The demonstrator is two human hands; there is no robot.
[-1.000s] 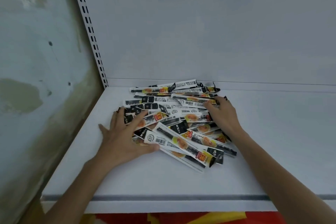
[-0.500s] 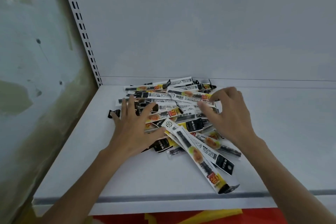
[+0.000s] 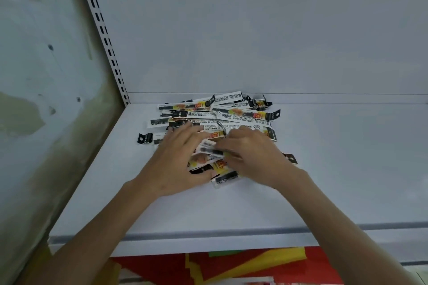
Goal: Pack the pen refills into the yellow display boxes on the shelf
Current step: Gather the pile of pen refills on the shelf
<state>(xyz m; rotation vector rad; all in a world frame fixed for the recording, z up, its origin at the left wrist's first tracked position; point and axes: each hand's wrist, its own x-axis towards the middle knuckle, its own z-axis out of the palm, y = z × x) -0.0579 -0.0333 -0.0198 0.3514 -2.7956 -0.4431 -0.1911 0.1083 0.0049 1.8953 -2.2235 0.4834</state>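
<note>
On the white shelf (image 3: 324,169), both hands sit on a heap of pen refills (image 3: 240,115). The left hand (image 3: 176,159) lies flat on the heap. Its fingers (image 3: 183,131) are straight and spread out; they press down and grip nothing. Its thumb touches the near edge of the packs. The right hand (image 3: 257,159) is just beside it, and its fingers (image 3: 228,146) bend over and pinch a few packs. Most of the heap lies past the fingertips, up against the back panel (image 3: 254,41). A small black tab (image 3: 145,138) lies alone, left of the left fingers. A second tab (image 3: 290,158) pokes out right of the right hand. Below the wrists, under the shelf, a red and yellow thing (image 3: 231,266) shows.
</note>
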